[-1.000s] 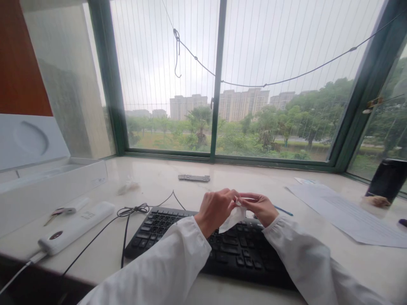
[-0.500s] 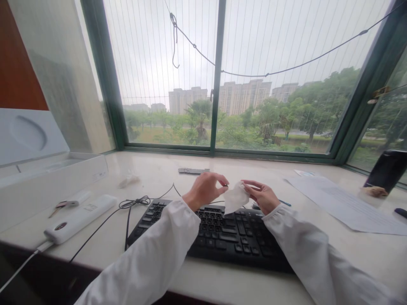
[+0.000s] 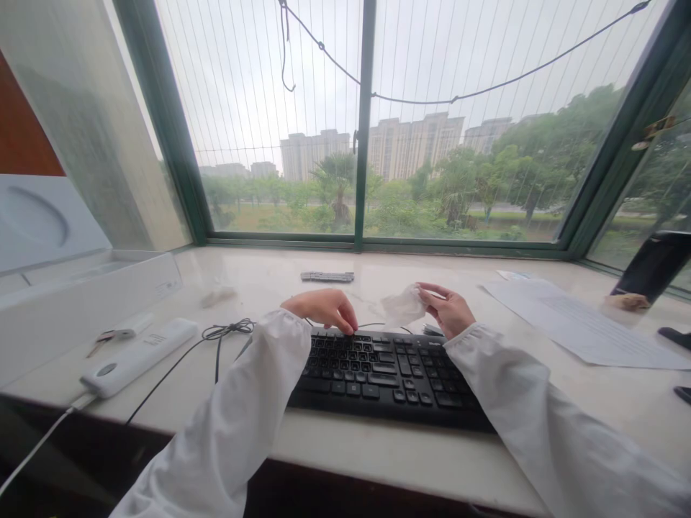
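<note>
A black keyboard point(image 3: 389, 392) lies on the white sill, several of its letter positions showing bare sockets without caps. At its far edge, my left hand point(image 3: 327, 309) is closed in a pinch, the fingertips down on the upper row. The small black keycap in that pinch is mostly hidden by the fingers. My right hand point(image 3: 448, 311) holds a crumpled white tissue point(image 3: 402, 306) between thumb and fingers, raised just beyond the keyboard's back edge.
Behind the keyboard lies a grey strip-like piece point(image 3: 327, 276). On the left are a white power bank point(image 3: 139, 358) with a cable, a key point(image 3: 105, 337), a bundled black cord point(image 3: 229, 329) and an open white box point(image 3: 145, 280). Paper sheets point(image 3: 577, 316) and a dark phone point(image 3: 656, 262) are right.
My left hand has moved down and left from beside the tissue, carrying the small keycap to the keyboard's upper row. The right hand still holds the tissue. The camera view has shifted slightly.
</note>
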A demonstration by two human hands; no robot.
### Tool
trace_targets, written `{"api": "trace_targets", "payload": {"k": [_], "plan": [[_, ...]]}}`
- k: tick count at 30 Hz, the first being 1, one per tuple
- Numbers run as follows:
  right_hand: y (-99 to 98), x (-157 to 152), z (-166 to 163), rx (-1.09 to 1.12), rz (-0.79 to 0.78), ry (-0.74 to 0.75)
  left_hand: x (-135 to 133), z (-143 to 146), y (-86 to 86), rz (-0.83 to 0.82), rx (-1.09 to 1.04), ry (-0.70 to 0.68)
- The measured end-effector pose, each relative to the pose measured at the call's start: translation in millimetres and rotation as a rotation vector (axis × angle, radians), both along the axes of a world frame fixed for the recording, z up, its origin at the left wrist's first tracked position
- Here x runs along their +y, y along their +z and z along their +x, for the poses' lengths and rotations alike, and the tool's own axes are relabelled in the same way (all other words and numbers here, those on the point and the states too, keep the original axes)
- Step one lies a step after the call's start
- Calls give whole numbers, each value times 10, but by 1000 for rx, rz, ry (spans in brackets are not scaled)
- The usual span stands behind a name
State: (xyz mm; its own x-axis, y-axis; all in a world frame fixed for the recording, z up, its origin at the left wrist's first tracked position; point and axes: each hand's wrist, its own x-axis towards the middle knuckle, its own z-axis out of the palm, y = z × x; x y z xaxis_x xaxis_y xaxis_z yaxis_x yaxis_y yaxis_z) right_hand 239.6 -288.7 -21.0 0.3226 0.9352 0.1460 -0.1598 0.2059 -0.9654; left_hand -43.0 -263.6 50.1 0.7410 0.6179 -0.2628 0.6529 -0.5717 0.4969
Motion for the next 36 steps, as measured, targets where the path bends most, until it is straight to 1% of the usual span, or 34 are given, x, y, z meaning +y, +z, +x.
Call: {"api": "trace_targets", "payload": {"k": [4,8,11,16,20,25,30,36], "plan": [[-9,20,18,-4,5,-1,42,-18,-34,21,6,-7],[-29,27,11,-41,6,10,69,-23,-68,79,-14,-13],[-18,19,5,-23,12,20,82,-14,-86,119,-39,-34],[15,3,-4,-28,21,13,93,-2,-113,134,-45,-20],[4,6,-10,-35,14,23,52,21,-108,147,-57,-9],[11,-10,-28,-36,-4,27,-17,79,-82,190,-19,1],[26,-21,-37,-37,-4,22,-21,101,-82,198,-8,11],[-33,7,-20,-77,4,33,-68,170,-86,212,34,72]]}}
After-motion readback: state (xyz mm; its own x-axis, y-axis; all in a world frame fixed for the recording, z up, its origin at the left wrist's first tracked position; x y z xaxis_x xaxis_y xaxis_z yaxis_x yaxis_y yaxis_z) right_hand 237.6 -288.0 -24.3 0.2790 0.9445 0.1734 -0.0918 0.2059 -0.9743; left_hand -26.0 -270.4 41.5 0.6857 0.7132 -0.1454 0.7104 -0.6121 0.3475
